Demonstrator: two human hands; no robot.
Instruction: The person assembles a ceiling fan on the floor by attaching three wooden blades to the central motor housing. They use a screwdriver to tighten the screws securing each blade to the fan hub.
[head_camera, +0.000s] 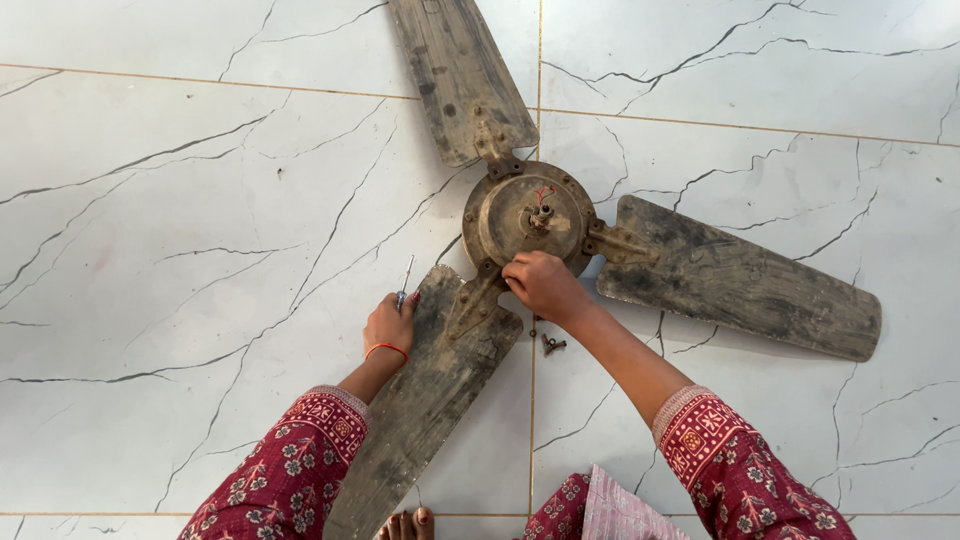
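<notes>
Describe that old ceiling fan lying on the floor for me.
The ceiling fan lies flat on white marble-look floor tiles. It has a round, rusty-looking metal hub with red wires at its centre and three grimy, dark-stained blades on metal brackets. The right hand rests on the hub's lower edge; the left hand touches the nearest blade.

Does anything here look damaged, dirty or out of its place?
Yes. The fan lies on the floor, its three blades badly stained with dark grime. Loose screws lie beside the right hand at the hub. Red wires stick out of the hub centre. The left hand holds a screwdriver.
</notes>
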